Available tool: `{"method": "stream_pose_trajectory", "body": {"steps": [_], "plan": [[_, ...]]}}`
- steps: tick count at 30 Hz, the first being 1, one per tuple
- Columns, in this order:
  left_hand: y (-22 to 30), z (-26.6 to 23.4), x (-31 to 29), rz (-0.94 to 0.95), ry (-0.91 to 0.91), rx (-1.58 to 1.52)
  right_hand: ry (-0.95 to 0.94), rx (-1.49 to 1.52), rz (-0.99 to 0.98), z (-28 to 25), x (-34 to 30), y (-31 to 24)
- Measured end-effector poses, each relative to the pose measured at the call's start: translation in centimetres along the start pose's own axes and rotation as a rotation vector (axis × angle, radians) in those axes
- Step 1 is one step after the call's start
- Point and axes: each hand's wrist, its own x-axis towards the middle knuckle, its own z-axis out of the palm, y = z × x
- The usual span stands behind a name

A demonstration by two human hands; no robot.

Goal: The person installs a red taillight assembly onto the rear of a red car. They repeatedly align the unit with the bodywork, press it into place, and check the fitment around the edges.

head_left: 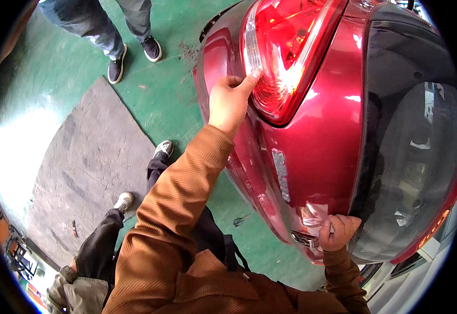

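In front of me is the glossy dark red rear of a car with a red tail light. My left hand is at the light's near left edge, its thumb laid on the lens and its fingers curled. What it pinches, if anything, is too small to tell. Lower on the bodywork, my right hand is closed, with a crumpled, shiny pale sheet at its fingers, looking like thin plastic film. The sheet lies against the red paint, above a chrome emblem. A silver lettering badge sits between my hands.
Dark rear glass fills the right side. A grey mat covers part of the green floor. One person in jeans stands at the upper left; another in dark trousers is close at my lower left.
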Motion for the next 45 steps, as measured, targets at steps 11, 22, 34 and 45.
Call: {"method": "stream_pose_trajectory", "body": {"steps": [11, 22, 34, 45], "plan": [[1.0, 0.5, -0.8, -0.003, 0.016, -0.066, -0.025, -0.017, -0.005, -0.1, -0.4, -0.2], [0.6, 0.6, 0.1, -0.034, -0.031, -0.126, -0.023, 0.016, -0.007, -0.5, 0.3, -0.3], [0.6, 1.5, -0.2, 0.012, 0.003, -0.098, -0.041, 0.043, 0.082, -1.1, 0.3, -1.5], [-0.3, 1.2, 0.5, 0.004, -0.042, -0.086, 0.199, 1.891, 1.956, 9.3, -17.4, -8.6]]}}
